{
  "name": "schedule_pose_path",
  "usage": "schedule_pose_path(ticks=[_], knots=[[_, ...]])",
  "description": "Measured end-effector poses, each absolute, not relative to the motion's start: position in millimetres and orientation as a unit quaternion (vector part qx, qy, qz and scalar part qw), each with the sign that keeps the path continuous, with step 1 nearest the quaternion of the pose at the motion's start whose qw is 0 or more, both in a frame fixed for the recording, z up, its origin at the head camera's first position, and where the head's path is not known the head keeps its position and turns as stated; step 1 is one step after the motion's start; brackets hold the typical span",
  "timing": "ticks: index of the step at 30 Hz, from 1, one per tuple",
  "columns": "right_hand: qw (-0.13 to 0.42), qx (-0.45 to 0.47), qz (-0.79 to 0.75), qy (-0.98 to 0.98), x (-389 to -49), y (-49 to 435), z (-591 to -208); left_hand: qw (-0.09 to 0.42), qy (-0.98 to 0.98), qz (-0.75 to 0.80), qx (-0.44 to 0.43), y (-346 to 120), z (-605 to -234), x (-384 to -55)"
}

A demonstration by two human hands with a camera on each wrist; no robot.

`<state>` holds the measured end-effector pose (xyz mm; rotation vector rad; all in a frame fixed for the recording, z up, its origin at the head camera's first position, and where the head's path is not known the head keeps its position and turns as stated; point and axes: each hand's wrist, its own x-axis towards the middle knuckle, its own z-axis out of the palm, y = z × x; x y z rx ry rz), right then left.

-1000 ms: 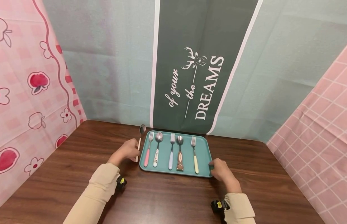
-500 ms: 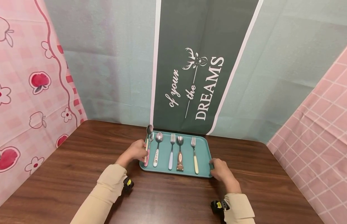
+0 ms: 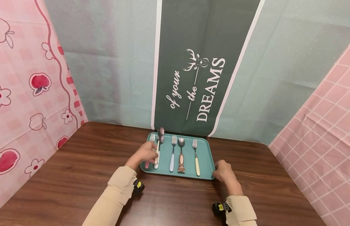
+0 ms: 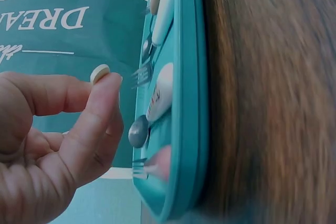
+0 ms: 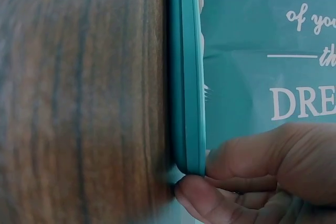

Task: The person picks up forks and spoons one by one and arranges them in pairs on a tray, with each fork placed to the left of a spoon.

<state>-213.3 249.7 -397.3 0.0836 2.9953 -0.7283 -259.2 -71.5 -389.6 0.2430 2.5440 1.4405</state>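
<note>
My left hand point(image 3: 146, 153) pinches a spoon point(image 3: 161, 131) by its cream handle, above the left part of a teal tray point(image 3: 189, 153). In the left wrist view, the handle's end point(image 4: 100, 73) pokes out between thumb and finger. Below lies a spoon with a patterned white handle point(image 3: 162, 140), partly covered by the held one. A pink-handled fork point(image 3: 147, 164) is half hidden behind the hand. Further right on the tray are a blue-handled fork point(image 3: 172, 161), a brown bear-handled spoon point(image 3: 181, 158) and a yellow-handled fork point(image 3: 197, 164). My right hand point(image 3: 223, 172) grips the tray's near right corner.
The tray stands on a dark wooden table point(image 3: 175, 201), close to its back edge. Behind hangs a grey-green cloth point(image 3: 129, 78) with a dark printed band. Pink cloths stand at the left point(image 3: 19, 131) and right point(image 3: 319, 144).
My left hand has carried the cream-handled spoon rightward, from beside the tray's left edge, across the pink fork to over the white-handled spoon. My right hand stays at the tray's corner.
</note>
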Motion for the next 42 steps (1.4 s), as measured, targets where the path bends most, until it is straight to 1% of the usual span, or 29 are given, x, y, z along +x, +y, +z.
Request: schedule_pose_path(ticks=[8, 12, 19, 28, 31, 42], knots=[[0.019, 0.033, -0.245, 0.969, -210.3, 248.7, -398.2, 0.095, 0.855, 0.498, 0.106, -56.2, -389.6, -259.6], [0.019, 0.042, -0.243, 0.969, -210.4, 248.3, -397.4, 0.106, 0.85, 0.502, 0.12, -46.1, -389.4, -258.5], [0.024, 0.047, -0.246, 0.968, -210.1, 248.9, -396.3, 0.117, 0.838, 0.521, 0.113, -29.7, -390.1, -258.9], [0.021, 0.047, -0.247, 0.968, -212.0, 248.3, -397.2, 0.111, 0.821, 0.547, 0.121, -7.4, -393.9, -262.4], [0.023, 0.049, -0.249, 0.967, -212.8, 247.1, -397.1, 0.101, 0.827, 0.539, 0.125, 1.2, -396.3, -263.0], [0.034, 0.058, -0.245, 0.967, -212.7, 246.8, -396.4, 0.109, 0.824, 0.538, 0.142, 25.0, -393.9, -259.3]])
